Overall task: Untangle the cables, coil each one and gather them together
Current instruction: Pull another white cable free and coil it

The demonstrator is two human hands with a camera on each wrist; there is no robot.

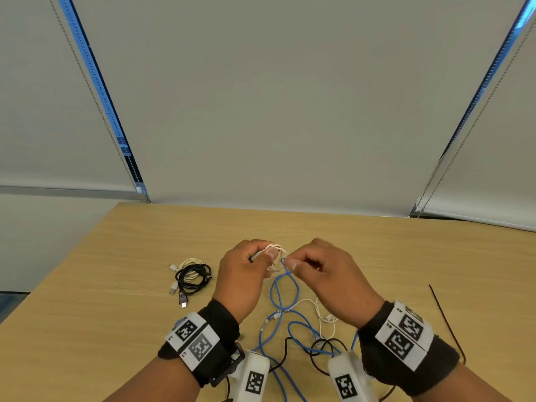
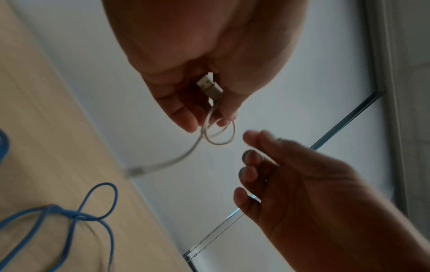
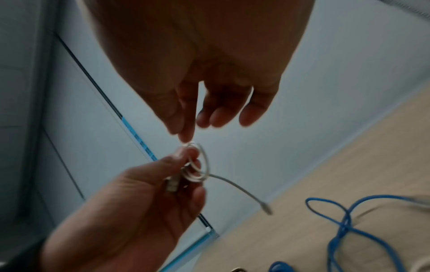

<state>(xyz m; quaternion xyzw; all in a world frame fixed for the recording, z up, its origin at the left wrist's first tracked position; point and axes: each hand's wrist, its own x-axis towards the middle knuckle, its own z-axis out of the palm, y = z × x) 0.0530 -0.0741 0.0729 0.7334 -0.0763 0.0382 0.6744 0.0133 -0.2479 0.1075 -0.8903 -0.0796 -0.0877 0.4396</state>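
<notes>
Likely to spring apart: small white cable coil (image 1: 275,253) pinched aloft in left grip (image 1: 246,271) above mid-desk (image 1: 377,242), right grip (image 1: 322,268) pinched at its rim, loose tail liable to snag blue cable (image 1: 280,297) below.

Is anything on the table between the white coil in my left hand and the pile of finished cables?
Nothing visible: bare table lies between the white coil in the left hand and the coiled cables.
</notes>
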